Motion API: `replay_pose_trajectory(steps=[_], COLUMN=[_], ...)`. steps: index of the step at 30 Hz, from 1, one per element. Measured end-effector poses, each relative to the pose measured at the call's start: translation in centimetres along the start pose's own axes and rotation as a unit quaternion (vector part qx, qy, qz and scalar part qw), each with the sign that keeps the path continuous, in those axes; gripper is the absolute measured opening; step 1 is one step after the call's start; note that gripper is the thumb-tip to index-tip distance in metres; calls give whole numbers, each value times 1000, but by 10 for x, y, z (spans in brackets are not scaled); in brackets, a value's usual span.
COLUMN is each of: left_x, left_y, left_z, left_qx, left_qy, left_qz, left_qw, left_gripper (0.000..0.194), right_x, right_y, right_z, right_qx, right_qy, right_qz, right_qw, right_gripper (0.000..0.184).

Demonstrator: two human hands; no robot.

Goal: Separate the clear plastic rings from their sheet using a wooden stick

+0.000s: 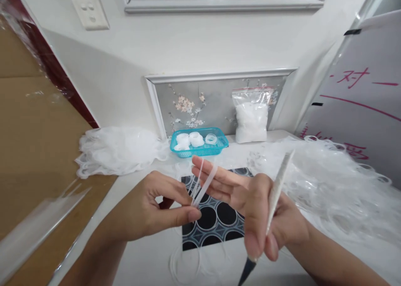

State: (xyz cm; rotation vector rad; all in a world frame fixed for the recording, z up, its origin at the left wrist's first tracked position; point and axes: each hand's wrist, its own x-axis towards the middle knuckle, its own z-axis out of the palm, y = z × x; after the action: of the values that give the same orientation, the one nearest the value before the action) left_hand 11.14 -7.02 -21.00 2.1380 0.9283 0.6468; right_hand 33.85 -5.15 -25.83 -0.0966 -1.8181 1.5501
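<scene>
My left hand (156, 210) pinches thin clear elastic bands (203, 181) between thumb and forefinger, and the bands stretch up across the fingers of my right hand (250, 202). The right hand's fingers are stretched out under the bands, while its thumb and palm grip a long thin tool (277, 190) wrapped in pale tape with a dark tip at the bottom. Both hands hover above a dark mat with a circle pattern (216, 223).
A big heap of clear bands (338, 185) covers the table at right. White netting (115, 150) lies at left. A turquoise basket (200, 150) with white rings and a zip bag of white pieces (252, 118) stand at the back. Loose bands (188, 265) lie near the front edge.
</scene>
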Motion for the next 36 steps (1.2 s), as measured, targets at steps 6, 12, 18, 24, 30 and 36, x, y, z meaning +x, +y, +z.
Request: replay_pose_trajectory(steps=[6, 12, 18, 24, 30, 36], left_x=[2, 3, 4, 8, 6, 12], left_y=[-4, -12, -16, -21, -19, -22], left_z=[-1, 0, 18, 38, 34, 31], left_qx=[12, 110, 47, -25, 30, -36], left_qy=[-45, 61, 246, 287, 272, 194], left_qz=[1, -15, 15, 34, -18, -29], left_qw=[999, 992, 968, 957, 962, 980], left_gripper=[28, 23, 21, 29, 41, 38], right_x=[0, 1, 6, 4, 2, 5], right_y=[-4, -5, -1, 5, 4, 7], right_z=[4, 7, 12, 12, 11, 11], right_qx=[24, -25, -173, -219, -208, -225], right_qy=[22, -27, -59, -67, -86, -74], right_qz=[-1, -19, 15, 12, 9, -7], right_qw=[999, 999, 983, 973, 974, 972], right_gripper=[30, 18, 15, 14, 12, 13])
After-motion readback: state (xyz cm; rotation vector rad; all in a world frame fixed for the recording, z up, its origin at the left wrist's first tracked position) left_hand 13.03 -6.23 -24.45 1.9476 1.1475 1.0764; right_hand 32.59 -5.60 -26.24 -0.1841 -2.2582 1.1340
